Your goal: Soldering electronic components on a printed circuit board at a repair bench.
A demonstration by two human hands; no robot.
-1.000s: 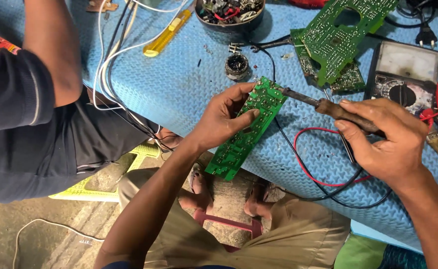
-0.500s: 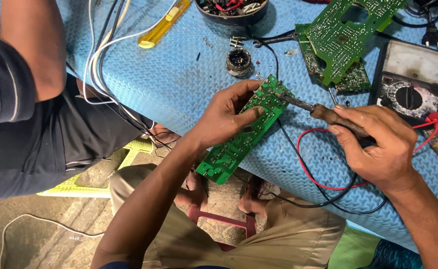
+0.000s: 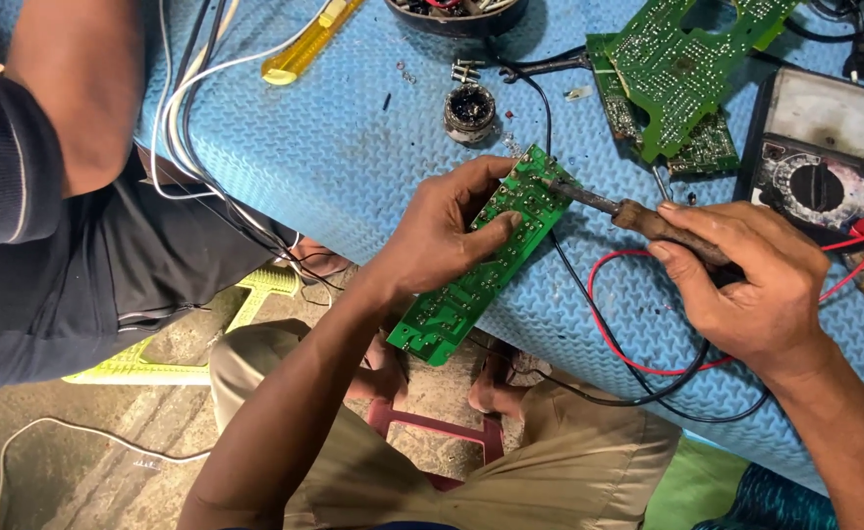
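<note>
Since half a second ago, little has shifted: the long green printed circuit board point(image 3: 483, 263) is held at almost the same slant, and the soldering tip is kept on its upper end. The board is gripped by the left hand point(image 3: 442, 236), thumb along the far edge and fingers curled over the near face, so that it is pinched across its width above the edge of the blue textured foam mat point(image 3: 334, 147). The wooden-handled soldering iron point(image 3: 638, 218) is clasped in the right hand point(image 3: 756, 290), fingers wrapped closed around the handle. Red and black leads point(image 3: 628, 344) loop beneath it. A grey analogue multimeter point(image 3: 815, 157) lies just beside the right hand. Another person's arm in a dark sleeve point(image 3: 20, 167) rests at the left. Because the board is unsupported, a slip could plausibly bring the hot tip against the left fingertips, or bridge neighbouring joints.
</note>
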